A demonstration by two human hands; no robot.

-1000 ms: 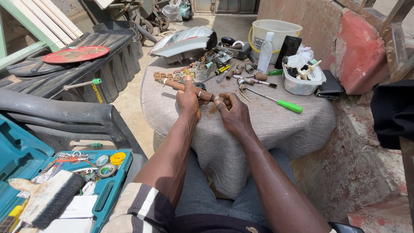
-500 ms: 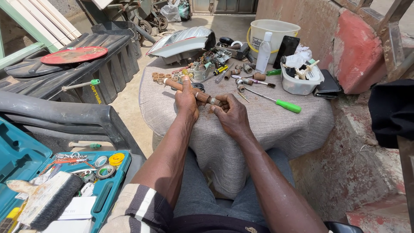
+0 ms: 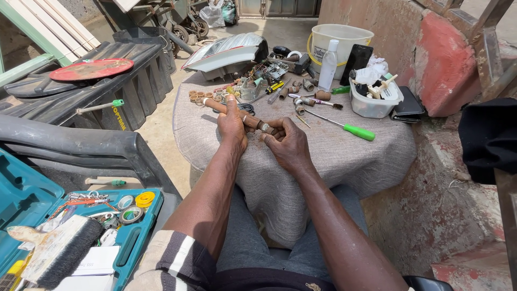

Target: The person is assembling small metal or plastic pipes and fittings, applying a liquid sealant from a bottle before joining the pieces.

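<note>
Centre of frame: the left hand [image 3: 232, 125] is gripping a brown rod [image 3: 250, 122], fingers wrapped closed around it, thumb lying along its top. The right hand [image 3: 288, 141] is pinching the rod's right end, fingertips curled tight at a metal ring [image 3: 265, 127] fitted there. The rod is lying slantwise just above the cloth-covered table [image 3: 334, 156]. Upper centre: small brown fittings [image 3: 200, 96] are lying scattered beside a green-handled screwdriver [image 3: 344, 127], a white bucket [image 3: 344, 40] and a clear tub [image 3: 371, 105]. Lower left: a teal tool case [image 3: 32, 199] is sitting open.
</note>
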